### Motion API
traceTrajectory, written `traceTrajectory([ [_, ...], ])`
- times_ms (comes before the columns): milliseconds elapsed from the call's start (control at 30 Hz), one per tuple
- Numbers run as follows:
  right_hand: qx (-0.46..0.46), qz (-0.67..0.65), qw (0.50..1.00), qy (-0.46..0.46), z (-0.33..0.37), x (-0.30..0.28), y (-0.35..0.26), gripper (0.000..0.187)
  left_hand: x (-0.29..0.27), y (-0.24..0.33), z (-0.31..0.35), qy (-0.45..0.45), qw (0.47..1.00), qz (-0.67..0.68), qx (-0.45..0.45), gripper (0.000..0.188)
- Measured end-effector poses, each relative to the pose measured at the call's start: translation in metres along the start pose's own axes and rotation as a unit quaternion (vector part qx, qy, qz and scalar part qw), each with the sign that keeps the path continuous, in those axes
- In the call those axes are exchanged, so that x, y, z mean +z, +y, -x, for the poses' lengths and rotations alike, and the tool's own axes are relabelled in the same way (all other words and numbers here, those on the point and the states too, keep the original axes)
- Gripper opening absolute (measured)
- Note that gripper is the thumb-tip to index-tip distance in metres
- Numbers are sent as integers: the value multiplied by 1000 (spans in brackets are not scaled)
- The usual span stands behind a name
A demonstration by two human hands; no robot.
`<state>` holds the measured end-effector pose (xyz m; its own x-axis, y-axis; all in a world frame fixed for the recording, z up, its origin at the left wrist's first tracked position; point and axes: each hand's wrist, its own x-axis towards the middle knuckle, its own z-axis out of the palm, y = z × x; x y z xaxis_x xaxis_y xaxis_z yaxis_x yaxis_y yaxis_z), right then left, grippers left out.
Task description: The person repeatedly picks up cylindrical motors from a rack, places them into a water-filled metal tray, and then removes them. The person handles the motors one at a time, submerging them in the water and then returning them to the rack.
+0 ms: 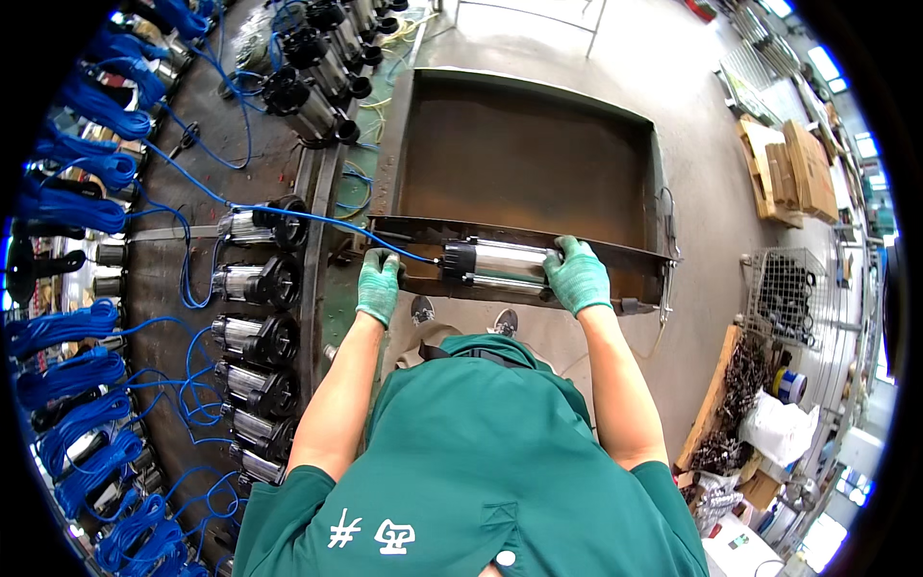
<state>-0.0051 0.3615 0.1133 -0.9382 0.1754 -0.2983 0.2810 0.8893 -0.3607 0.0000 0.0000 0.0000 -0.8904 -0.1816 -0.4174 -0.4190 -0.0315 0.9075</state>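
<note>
A silver cylindrical submersible pump (505,262) with a black ribbed end lies across the narrow front ledge of a dark metal trough (529,226). My right hand (579,277), in a green knit glove, is closed round its right end, with the thumb on the near side. From the pump's black end a blue cable (327,220) runs left to the workbench. My left hand (379,287), gloved alike, is at the ledge's left end, just below the cable and apart from the pump. Its fingers are curled; what they hold, if anything, is hidden.
On the bench (183,255) at left stand rows of similar pumps (252,284) and blue cable coils (72,380). More pumps (308,101) stand at far left. Cardboard (810,171), a wire basket (788,288) and a box of dark parts (735,394) are at right.
</note>
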Motion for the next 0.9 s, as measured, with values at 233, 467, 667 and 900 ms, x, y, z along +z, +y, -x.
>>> traceTrajectory([
  [233,20,-239,968,73,43,-8,79,55,60,6,36,-48,953,-250,165,31],
  [467,218,-132,940,229,72,8,228,29,94,20,54,-27,937,-310,160,66],
  [667,374,-230,857,269,56,60,358,43,116,25,58,-19,938,-316,142,73],
  [900,324,-573,679,325,22,67,327,28,107,20,50,-21,945,-312,99,67],
])
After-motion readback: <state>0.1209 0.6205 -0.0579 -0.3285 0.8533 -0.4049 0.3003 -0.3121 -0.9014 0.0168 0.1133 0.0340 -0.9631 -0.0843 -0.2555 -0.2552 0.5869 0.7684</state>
